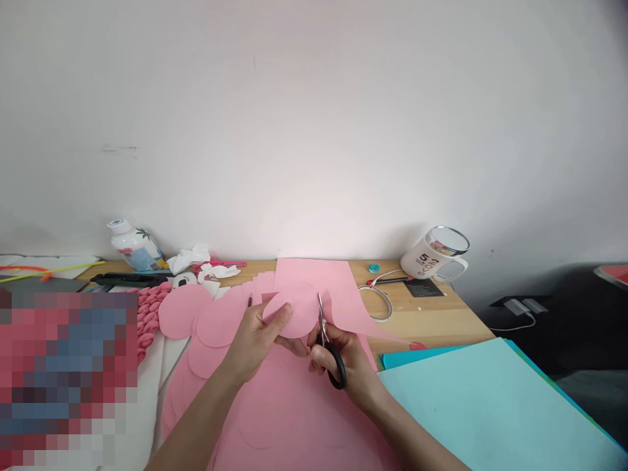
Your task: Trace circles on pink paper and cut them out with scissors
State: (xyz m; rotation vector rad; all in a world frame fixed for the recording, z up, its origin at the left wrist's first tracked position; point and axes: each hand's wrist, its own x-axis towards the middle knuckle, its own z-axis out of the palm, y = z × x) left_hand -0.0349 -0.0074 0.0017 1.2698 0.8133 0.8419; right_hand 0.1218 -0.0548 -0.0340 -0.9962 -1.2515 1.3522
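My left hand (262,333) pinches a pink paper circle (297,314) by its near left edge, thumb on top. My right hand (341,356) is closed round the black handles of a pair of scissors (321,320). The blades point up and stand at the right edge of the circle, where a strip of pink paper (363,320) trails off to the right. Beneath both hands lie pink paper sheets (294,405), one with a curved line on it. Several cut pink circles (216,317) overlap to the left.
Blue-green paper sheets (481,399) lie at the right. A white mug (432,255), a coiled white cable (377,304) and a black card (424,288) are behind them. At the back left stand a white bottle (135,245) and crumpled tissues (189,257). Behind everything is a wall (314,131).
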